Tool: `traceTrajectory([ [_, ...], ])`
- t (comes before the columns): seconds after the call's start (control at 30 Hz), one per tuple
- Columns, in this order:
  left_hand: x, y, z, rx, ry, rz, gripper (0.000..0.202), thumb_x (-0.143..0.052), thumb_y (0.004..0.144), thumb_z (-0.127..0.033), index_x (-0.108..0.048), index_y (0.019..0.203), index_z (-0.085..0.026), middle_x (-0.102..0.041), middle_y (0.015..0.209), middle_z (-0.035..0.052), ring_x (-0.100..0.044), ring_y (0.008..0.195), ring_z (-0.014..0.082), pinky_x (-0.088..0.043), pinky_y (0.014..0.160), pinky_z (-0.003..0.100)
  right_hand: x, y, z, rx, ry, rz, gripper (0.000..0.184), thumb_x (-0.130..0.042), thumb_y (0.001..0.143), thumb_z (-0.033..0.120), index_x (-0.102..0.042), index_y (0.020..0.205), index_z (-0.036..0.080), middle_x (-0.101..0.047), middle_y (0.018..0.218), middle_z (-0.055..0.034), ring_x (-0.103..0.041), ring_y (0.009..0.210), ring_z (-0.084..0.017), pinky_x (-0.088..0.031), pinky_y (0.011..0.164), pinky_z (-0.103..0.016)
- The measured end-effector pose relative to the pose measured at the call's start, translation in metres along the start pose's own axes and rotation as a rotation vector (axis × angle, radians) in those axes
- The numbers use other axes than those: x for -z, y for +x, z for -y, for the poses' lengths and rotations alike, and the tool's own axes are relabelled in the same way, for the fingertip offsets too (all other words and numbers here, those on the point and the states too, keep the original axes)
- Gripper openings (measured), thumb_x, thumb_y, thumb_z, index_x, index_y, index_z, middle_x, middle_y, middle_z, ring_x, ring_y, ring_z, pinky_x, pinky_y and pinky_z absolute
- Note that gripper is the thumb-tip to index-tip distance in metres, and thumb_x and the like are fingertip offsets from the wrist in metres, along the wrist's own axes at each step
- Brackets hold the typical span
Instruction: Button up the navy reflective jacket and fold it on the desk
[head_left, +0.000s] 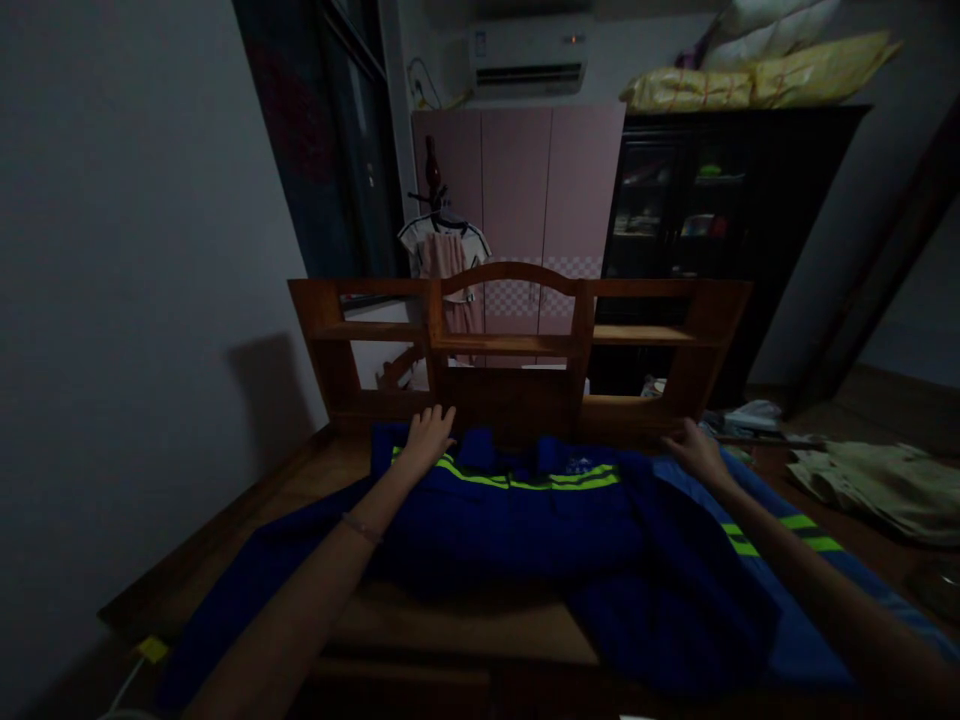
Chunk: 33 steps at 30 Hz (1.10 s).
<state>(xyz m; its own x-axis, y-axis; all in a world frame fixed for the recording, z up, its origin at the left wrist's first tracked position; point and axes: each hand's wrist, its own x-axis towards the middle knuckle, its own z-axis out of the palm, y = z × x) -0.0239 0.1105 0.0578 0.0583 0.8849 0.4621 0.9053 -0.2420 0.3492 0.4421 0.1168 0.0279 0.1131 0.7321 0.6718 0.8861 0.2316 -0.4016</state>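
Note:
A dark blue jacket (525, 520) with bright yellow-green reflective stripes lies spread on a wooden bed platform (315, 470). My left hand (429, 432) rests flat on the jacket's left shoulder with its fingers stretched out. My right hand (694, 448) sits at the jacket's right shoulder, fingers curled onto the cloth at its edge. One sleeve with stripes runs out to the right under my right forearm. The other sleeve trails to the lower left.
A wooden headboard with shelves (517, 340) stands just behind the jacket. A pale green garment (870, 480) lies at the right. Behind are a pink wardrobe (540, 190), a dark cabinet (705, 210) with bedding on top, and clothes on a stand (446, 255).

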Motion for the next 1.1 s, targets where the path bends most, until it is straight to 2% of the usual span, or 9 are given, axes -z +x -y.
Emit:
traceTrajectory([
  [0.1, -0.02, 0.002, -0.005, -0.059, 0.099, -0.044, 0.03, -0.055, 0.084, -0.021, -0.056, 0.112, -0.013, -0.052, 0.118, 0.0178, -0.045, 0.116, 0.0285, -0.029, 0.1, 0.04, -0.002, -0.001, 0.045, 0.116, 0.062, -0.027, 0.019, -0.048, 0.082, 0.029, -0.054, 0.096, 0.018, -0.058, 0.094, -0.011, -0.057, 0.088, -0.026, -0.046, 0.078, -0.032],
  [0.17, -0.036, -0.003, -0.019, -0.042, 0.057, -0.028, 0.022, -0.047, 0.09, -0.027, -0.059, 0.104, -0.014, -0.056, 0.11, 0.0151, -0.051, 0.107, 0.0254, -0.035, 0.093, 0.035, -0.011, -0.009, 0.091, 0.251, 0.211, 0.066, 0.017, -0.042, 0.087, 0.029, -0.054, 0.095, 0.019, -0.058, 0.091, -0.008, -0.058, 0.083, -0.024, -0.044, 0.074, -0.028],
  [0.27, -0.069, -0.017, -0.042, 0.058, -0.131, 0.155, 0.031, -0.048, 0.089, -0.042, -0.063, 0.083, -0.016, -0.063, 0.086, 0.0106, -0.06, 0.083, 0.0224, -0.042, 0.075, 0.03, -0.046, -0.034, 0.153, 0.29, 0.381, 0.34, 0.021, -0.043, 0.091, 0.03, -0.053, 0.076, 0.02, -0.056, 0.071, -0.0027, -0.055, 0.063, -0.019, -0.036, 0.058, -0.023],
  [0.33, -0.093, -0.029, -0.05, 0.12, -0.252, 0.287, 0.035, -0.056, 0.082, -0.049, -0.062, 0.07, -0.016, -0.063, 0.074, 0.0088, -0.061, 0.075, 0.0219, -0.041, 0.067, 0.029, -0.075, -0.052, 0.171, 0.221, 0.41, 0.357, 0.032, -0.047, 0.091, 0.036, -0.047, 0.063, 0.02, -0.05, 0.057, -0.0017, -0.05, 0.052, -0.019, -0.029, 0.053, -0.024],
  [0.43, -0.121, -0.044, -0.043, 0.202, -0.385, 0.348, 0.036, -0.066, 0.073, -0.05, -0.062, 0.079, -0.015, -0.065, 0.08, 0.008, -0.062, 0.077, 0.0205, -0.041, 0.064, 0.026, -0.113, -0.072, 0.163, 0.151, 0.473, 0.34, 0.04, -0.045, 0.093, 0.043, -0.045, 0.061, 0.02, -0.049, 0.055, -0.0018, -0.049, 0.051, -0.019, -0.027, 0.051, -0.025],
  [0.53, -0.136, -0.054, -0.028, 0.36, -0.652, 0.414, 0.056, -0.079, 0.058, -0.04, -0.056, 0.101, -0.013, -0.065, 0.088, 0.0073, -0.062, 0.077, 0.019, -0.043, 0.061, 0.024, -0.133, -0.083, 0.141, 0.07, 0.584, 0.381, 0.045, -0.04, 0.096, 0.048, -0.046, 0.06, 0.02, -0.05, 0.053, -0.0009, -0.051, 0.048, -0.019, -0.03, 0.047, -0.024],
  [0.67, -0.14, -0.061, -0.02, 0.372, -0.926, 0.475, 0.041, -0.081, 0.051, -0.025, -0.058, 0.083, -0.013, -0.063, 0.078, 0.0033, -0.06, 0.072, 0.0169, -0.044, 0.063, 0.023, -0.139, -0.088, 0.128, -0.039, 0.743, 0.481, 0.047, -0.038, 0.098, 0.05, -0.052, 0.065, 0.02, -0.052, 0.051, 0.001, -0.051, 0.041, -0.017, -0.034, 0.042, -0.023],
  [0.87, -0.135, -0.065, -0.02, 0.121, -0.895, 0.464, 0.028, -0.073, 0.065, -0.034, -0.062, 0.078, -0.011, -0.06, 0.075, 0.0014, -0.055, 0.072, 0.0149, -0.04, 0.064, 0.023, -0.142, -0.088, 0.127, -0.158, 0.918, 0.555, 0.044, -0.044, 0.095, 0.049, -0.056, 0.068, 0.016, -0.051, 0.048, -0.0002, -0.051, 0.041, -0.015, -0.039, 0.046, -0.021],
  [1.1, -0.136, -0.064, -0.011, 0.084, -0.648, 0.562, 0.036, -0.073, 0.064, -0.042, -0.059, 0.075, -0.011, -0.056, 0.067, 0.0002, -0.05, 0.063, 0.0129, -0.033, 0.053, 0.02, -0.145, -0.085, 0.119, -0.281, 1.054, 0.612, 0.05, -0.05, 0.089, 0.058, -0.058, 0.073, 0.012, -0.052, 0.052, -0.0029, -0.049, 0.039, -0.014, -0.035, 0.039, -0.019],
])
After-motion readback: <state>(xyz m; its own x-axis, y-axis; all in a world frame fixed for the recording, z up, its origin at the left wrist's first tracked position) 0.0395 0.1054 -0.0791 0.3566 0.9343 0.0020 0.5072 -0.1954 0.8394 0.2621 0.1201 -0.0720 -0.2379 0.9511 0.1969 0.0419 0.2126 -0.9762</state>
